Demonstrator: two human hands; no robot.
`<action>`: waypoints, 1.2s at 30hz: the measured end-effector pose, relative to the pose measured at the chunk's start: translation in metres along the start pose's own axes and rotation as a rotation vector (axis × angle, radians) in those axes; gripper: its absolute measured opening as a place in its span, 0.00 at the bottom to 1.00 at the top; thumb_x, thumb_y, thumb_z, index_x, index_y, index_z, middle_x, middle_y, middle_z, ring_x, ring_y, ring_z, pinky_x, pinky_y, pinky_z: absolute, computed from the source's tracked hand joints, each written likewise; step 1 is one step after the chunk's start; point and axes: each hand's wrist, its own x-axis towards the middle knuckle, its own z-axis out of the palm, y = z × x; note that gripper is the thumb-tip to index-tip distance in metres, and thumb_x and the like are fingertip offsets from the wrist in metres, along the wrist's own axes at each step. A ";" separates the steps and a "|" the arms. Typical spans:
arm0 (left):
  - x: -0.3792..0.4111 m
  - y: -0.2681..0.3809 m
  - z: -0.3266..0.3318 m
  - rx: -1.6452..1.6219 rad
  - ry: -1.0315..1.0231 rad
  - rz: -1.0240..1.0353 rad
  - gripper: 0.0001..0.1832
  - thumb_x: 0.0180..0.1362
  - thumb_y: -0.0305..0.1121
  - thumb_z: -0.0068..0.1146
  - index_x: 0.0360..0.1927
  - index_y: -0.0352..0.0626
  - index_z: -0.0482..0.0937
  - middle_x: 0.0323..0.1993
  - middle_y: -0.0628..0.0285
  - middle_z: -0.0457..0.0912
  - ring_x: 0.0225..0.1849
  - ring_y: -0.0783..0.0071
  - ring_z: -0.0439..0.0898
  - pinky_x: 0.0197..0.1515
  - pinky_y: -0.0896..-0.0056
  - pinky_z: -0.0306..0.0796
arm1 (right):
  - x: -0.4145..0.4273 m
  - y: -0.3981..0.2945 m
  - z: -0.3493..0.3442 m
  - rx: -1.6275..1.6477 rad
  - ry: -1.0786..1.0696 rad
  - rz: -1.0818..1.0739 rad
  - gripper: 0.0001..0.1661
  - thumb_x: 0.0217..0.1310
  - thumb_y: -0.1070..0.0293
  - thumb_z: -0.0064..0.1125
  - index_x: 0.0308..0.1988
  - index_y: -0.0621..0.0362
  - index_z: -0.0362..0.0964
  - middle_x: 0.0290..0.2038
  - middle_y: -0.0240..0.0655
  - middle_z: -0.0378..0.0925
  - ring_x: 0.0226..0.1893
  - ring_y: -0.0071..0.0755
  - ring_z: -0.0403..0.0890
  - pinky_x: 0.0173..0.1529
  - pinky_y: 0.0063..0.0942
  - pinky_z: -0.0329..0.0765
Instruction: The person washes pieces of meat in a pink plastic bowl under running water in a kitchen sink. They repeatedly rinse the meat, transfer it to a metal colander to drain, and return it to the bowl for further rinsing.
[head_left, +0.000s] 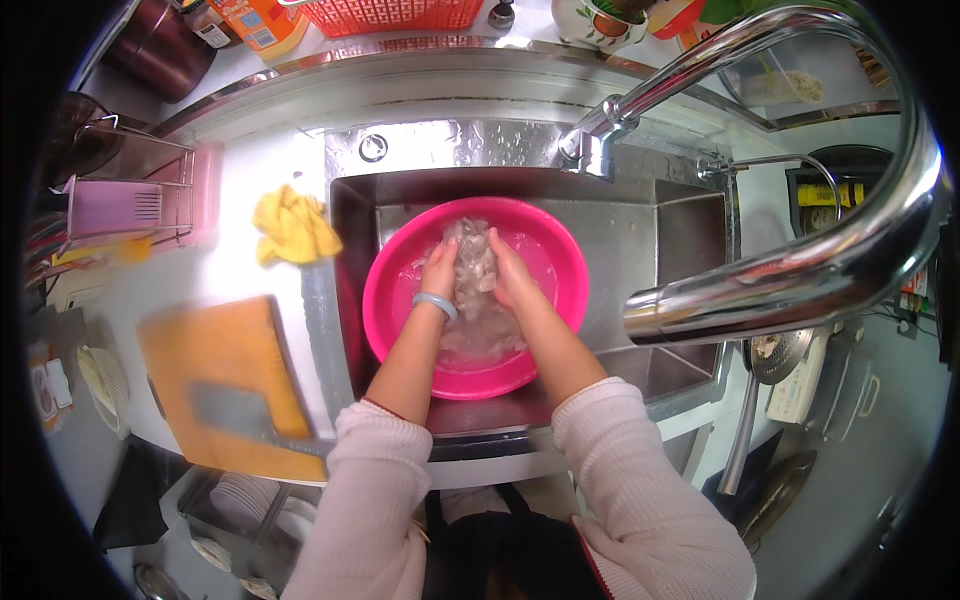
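Observation:
A bright pink plastic basin stands in the stainless steel sink. Cloudy water with pale pieces, perhaps raw meat, lies in it. Between my two hands is a wet, greyish-pink clump of these pieces. My left hand, with a pale bangle on its wrist, cups the clump's left side. From the right, my right hand presses against it. Both sets of fingertips are partly hidden by the clump and the basin.
A chrome faucet arches over the sink's right side. Left of the sink lie a crumpled yellow cloth and a wooden cutting board bearing a cleaver. A red plastic basket sits on the back ledge. A skimmer hangs at right.

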 end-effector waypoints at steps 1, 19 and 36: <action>-0.003 0.003 0.002 -0.169 -0.065 -0.071 0.26 0.58 0.42 0.53 0.56 0.37 0.70 0.51 0.54 0.74 0.52 0.67 0.72 0.55 0.70 0.65 | 0.002 0.000 -0.004 0.086 -0.022 0.053 0.28 0.63 0.48 0.47 0.53 0.58 0.67 0.49 0.39 0.75 0.49 0.41 0.75 0.55 0.41 0.71; -0.043 0.005 0.008 1.009 0.193 0.312 0.30 0.52 0.48 0.56 0.56 0.43 0.70 0.58 0.42 0.63 0.59 0.46 0.63 0.61 0.53 0.58 | -0.031 0.012 -0.013 -0.914 0.398 -0.359 0.30 0.55 0.54 0.58 0.50 0.66 0.69 0.40 0.42 0.76 0.43 0.40 0.76 0.47 0.34 0.71; -0.200 0.064 0.068 1.300 -0.091 1.369 0.19 0.53 0.33 0.54 0.49 0.43 0.77 0.50 0.51 0.72 0.50 0.51 0.68 0.53 0.50 0.60 | -0.112 0.037 0.016 0.484 -0.138 0.030 0.15 0.61 0.53 0.48 0.33 0.50 0.72 0.32 0.33 0.77 0.31 0.28 0.76 0.35 0.26 0.73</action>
